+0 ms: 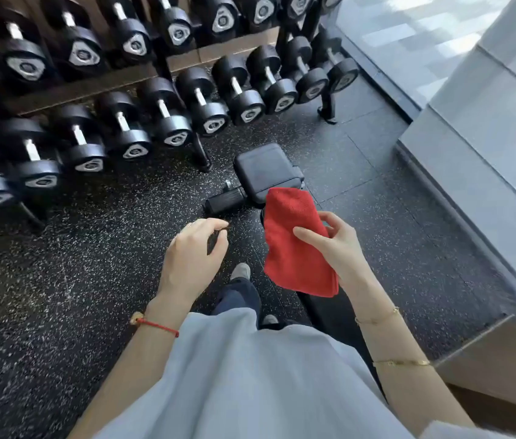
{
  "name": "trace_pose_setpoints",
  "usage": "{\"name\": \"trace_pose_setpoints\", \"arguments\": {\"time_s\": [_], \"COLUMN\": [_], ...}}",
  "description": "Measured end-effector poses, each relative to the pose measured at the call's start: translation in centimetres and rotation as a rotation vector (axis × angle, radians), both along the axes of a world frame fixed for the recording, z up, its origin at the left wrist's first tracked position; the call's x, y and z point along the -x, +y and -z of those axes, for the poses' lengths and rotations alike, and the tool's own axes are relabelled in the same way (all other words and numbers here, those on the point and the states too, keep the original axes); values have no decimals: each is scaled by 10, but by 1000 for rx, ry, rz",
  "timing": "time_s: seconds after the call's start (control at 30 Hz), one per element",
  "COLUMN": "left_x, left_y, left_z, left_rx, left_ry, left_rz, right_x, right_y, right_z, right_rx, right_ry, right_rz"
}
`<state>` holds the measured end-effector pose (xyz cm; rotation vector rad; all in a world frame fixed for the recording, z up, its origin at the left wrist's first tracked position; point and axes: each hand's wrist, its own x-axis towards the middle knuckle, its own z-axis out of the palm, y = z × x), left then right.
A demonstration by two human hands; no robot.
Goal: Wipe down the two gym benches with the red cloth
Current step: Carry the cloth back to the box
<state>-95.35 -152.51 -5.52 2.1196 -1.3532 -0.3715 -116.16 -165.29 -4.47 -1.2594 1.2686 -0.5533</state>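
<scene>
Fingers [310, 237] of my right hand [336, 245] are curled around the red cloth [294, 245], thumb laid across its near face and the other fingertips tucked over its far edge, so the cloth is pinched between them and hangs folded as a long pad. Its upper end rises beyond my fingertips and its lower end drops below my palm.

Just past the top of the cloth, beyond my right fingertips, I see the black padded seat of the gym bench [266, 175]; the cloth overlaps its near edge in my view, and I cannot tell whether the two touch. More of the bench's dark padding runs back under my right wrist toward my body. A black roller or foot bar [225, 201] sticks out from the bench frame, lying between my two hands and a little farther out.

My left hand [196, 251] hovers to the left of the cloth, well apart from it, with its fingers loosely curled downward and nothing in them. A red string bracelet [155, 324] sits on that wrist, and thin gold bracelets [377, 318] on the right forearm.

Farther out beyond my left fingers stands a rack of black dumbbells [123, 122] in tiered rows. Under both hands is dark speckled rubber floor [60, 280]. Off to the right of my right hand runs a pale grey ledge [472, 153]. Only one bench is in sight.
</scene>
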Motion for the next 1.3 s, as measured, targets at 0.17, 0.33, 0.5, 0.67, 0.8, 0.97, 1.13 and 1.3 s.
{"name": "trace_pose_setpoints", "arguments": {"time_s": [0.17, 0.33, 0.5, 0.67, 0.8, 0.97, 1.13, 1.3], "left_x": [-6, -20, -56, -116, -167, -224, -274, -332], "left_y": [73, 135, 193, 262, 323, 385, 417, 425], "left_z": [-3, -5, -7, -9, -8, -11, -8, 1], "left_rx": [-4, 24, 30, 4, -25, -71, -86, -75], "left_ry": [2, 13, 6, -28, -63, -78, -42, 1], "left_rz": [-279, -515, -676, -800, -867, -920, -1009, -1088], "right_x": [-35, -90, -161, -254, -328, -401, -462, -539], "right_y": [26, 58, 92, 146, 202, 259, 290, 304], "right_z": [-5, -10, -7, -2, 1, 2, 3, 12], "right_rx": [5, -14, -3, 1, -9, -43, -84, -124], "right_ry": [-6, -32, -44, -55, -79, -83, -41, -18], "right_rz": [-239, -423, -573, -701, -797, -864, -945, -997]}}
